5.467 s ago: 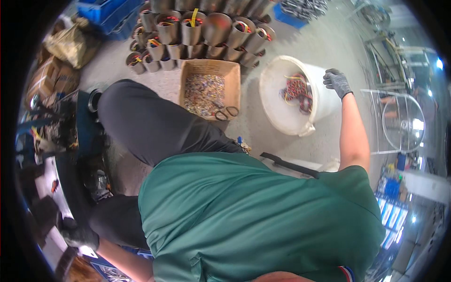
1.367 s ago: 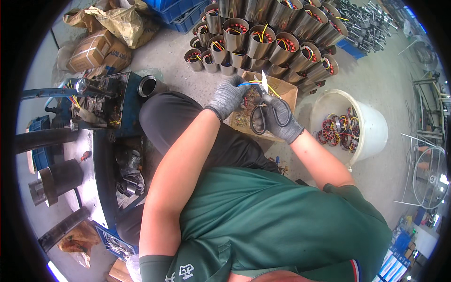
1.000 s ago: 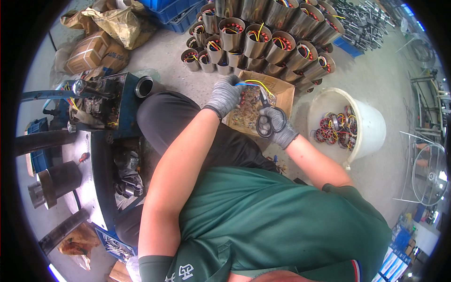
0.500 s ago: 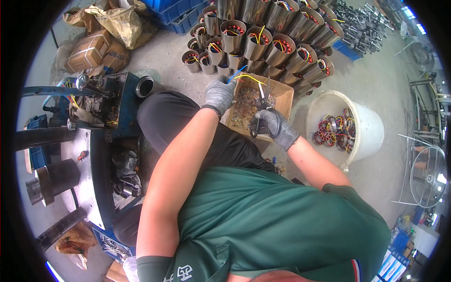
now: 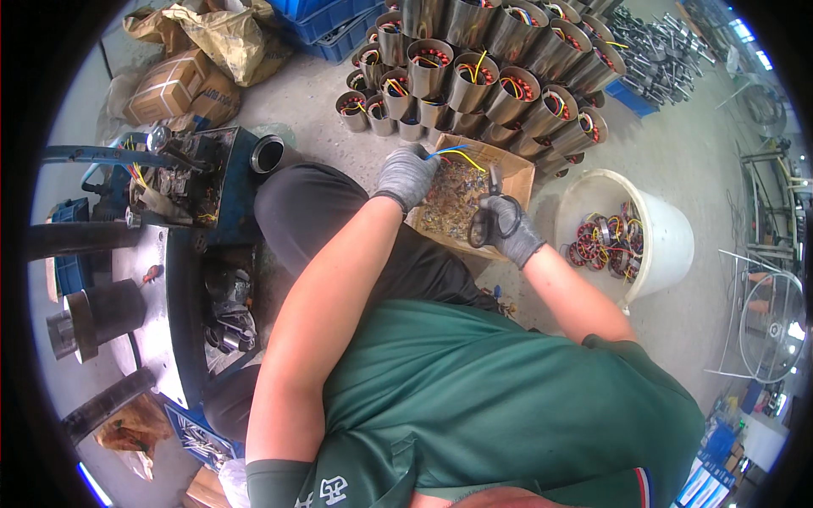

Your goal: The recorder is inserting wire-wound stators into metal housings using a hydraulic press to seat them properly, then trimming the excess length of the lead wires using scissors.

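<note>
My gloved left hand [image 5: 405, 176] is closed round coloured wires [image 5: 457, 154]; blue and yellow ends stick out past the fingers to the right. Whatever else lies inside that grip is hidden. My gloved right hand [image 5: 511, 229] grips black-handled scissors [image 5: 486, 227], with fingers through the handle loops and blades pointing away from me. The blade tips stand near the yellow wire's end, and I cannot tell whether they touch. Below both hands sits an open cardboard box [image 5: 518, 179] with small wire scraps [image 5: 453, 199] strewn over its bottom.
Beyond the box stand stacked metal cylinders [image 5: 428, 72] with wired coils inside. A tipped white bucket [image 5: 669, 233] holding wound stators [image 5: 603, 241] lies at right. A blue machine [image 5: 229, 182] with a loose metal cylinder [image 5: 268, 155] beside it is at left. Blue crates [image 5: 334, 38] stand far back.
The scissors have drawn back from the yellow wire and turned, and the white piece at the wire's end no longer shows. My left hand has shifted slightly right.
</note>
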The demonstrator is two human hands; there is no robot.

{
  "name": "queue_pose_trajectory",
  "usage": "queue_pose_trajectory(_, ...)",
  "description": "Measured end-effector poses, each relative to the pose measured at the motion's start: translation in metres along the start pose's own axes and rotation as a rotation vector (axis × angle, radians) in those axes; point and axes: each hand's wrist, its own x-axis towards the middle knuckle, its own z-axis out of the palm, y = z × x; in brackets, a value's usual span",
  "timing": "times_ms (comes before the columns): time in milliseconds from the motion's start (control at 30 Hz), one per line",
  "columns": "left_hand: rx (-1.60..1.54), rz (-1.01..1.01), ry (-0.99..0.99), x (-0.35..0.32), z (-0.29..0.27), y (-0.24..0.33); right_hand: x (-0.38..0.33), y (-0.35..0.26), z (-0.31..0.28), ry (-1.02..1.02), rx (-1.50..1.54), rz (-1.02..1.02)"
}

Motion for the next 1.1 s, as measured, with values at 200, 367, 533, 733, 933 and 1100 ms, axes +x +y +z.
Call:
queue_pose_trajectory(200,0.012,-0.017,0.072,0.0,-0.001,0.003,-0.024,0.019,0.007,0.092,-0.112,-0.239)
queue_pose_trajectory(367,0.063,-0.017,0.06,-0.004,-0.003,0.011,-0.02,0.019,0.006,0.018,-0.043,-0.208)
queue_pose_trajectory(533,0.109,-0.028,-0.01,0.001,0.003,0.004,-0.02,0.0,0.031,-0.043,-0.021,-0.106)
queue_pose_trajectory(733,0.403,0.149,0.0,-0.006,0.007,0.004,-0.034,-0.024,0.034,-0.121,-0.247,-0.172)
queue_pose_trajectory(933,0.288,0.032,-0.14,-0.009,0.008,0.01,-0.018,-0.012,-0.009,-0.084,-0.099,-0.044)
queue_pose_trajectory(1100,0.32,0.098,-0.054,-0.006,0.007,0.001,-0.002,0.018,-0.041,0.148,-0.037,-0.173)
